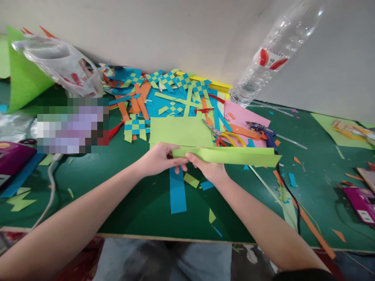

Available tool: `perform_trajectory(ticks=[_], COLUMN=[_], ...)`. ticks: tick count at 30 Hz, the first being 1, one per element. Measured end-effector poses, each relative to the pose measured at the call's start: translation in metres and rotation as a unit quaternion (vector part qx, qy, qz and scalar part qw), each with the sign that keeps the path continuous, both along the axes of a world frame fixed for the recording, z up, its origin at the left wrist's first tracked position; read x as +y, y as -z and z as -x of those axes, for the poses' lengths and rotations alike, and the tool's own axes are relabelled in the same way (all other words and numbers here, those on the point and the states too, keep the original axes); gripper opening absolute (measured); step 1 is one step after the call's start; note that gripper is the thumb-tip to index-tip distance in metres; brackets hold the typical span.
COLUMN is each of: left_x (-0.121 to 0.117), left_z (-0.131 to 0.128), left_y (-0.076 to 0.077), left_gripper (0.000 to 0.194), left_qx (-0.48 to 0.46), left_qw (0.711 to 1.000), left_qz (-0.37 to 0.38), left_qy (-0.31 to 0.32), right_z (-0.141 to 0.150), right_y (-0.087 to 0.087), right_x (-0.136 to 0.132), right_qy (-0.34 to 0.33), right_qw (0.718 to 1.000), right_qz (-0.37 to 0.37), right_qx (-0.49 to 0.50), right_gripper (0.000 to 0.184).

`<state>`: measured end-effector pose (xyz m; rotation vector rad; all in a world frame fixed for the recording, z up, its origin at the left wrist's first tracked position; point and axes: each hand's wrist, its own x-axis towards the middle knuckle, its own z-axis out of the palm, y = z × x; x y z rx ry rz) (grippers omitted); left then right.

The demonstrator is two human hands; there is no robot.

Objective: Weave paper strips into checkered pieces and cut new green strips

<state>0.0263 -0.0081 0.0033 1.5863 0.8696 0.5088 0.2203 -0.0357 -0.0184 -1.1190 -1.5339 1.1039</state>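
Both hands hold a folded strip of light green paper (pixel 240 156) above the table. My left hand (pixel 158 159) pinches its left end, while my right hand (pixel 209 166) grips it a little further right with the thumb on top. The strip's right end sticks out free, its two layers slightly apart. Behind it lies a flat light green sheet (pixel 178 130). Under the hands a blue paper strip (pixel 178 195) points toward the table's front edge. Scissors with yellow handles (pixel 231 136) rest right of the sheet.
Woven blue-and-green paper pieces (pixel 168 80) and orange strips pile against the wall. A plastic bottle (pixel 272 58) stands at the back right, a plastic bag (pixel 64 66) at the back left. A black cable (pixel 288 187) crosses the green table (pixel 125 210). Paper scraps lie scattered.
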Motion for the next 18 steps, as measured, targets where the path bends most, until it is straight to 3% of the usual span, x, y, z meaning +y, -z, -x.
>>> perform_trajectory(ticks=[5,12,18], left_x=[0.007,0.018,0.023], left_z=[0.005,0.019,0.026], left_y=[-0.001,-0.002,-0.003], left_gripper=[0.031,0.031,0.029], left_qx=[0.063,0.049,0.019], left_qw=[0.997,0.995,0.985], left_qz=[-0.018,-0.001,-0.019], left_qy=[-0.035,-0.089,-0.173], right_z=[-0.008,-0.037,-0.04], right_y=[0.001,-0.003,-0.003], right_x=[0.008,0.038,0.041], right_qy=[0.101,0.253,0.264], right_qw=[0.991,0.958,0.955], right_qz=[0.066,-0.017,-0.022], right_qx=[0.061,0.13,0.133], right_gripper=[0.039,0.048,0.046])
